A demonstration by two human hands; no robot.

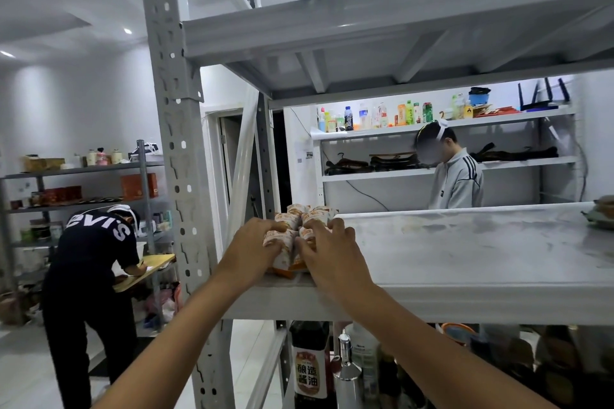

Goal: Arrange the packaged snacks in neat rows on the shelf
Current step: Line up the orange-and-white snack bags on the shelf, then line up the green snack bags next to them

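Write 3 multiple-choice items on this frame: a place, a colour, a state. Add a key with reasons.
1. Where on the shelf are the snack packs? A right end B left end C middle
2. Pack colours? A blue B green C white and orange
3. The hands? A both on the packs B both hanging idle C one raised overhead
Key: B, the packs stand beside the left post; C, the wrappers show white and orange; A, the left hand and right hand both touch the packs.
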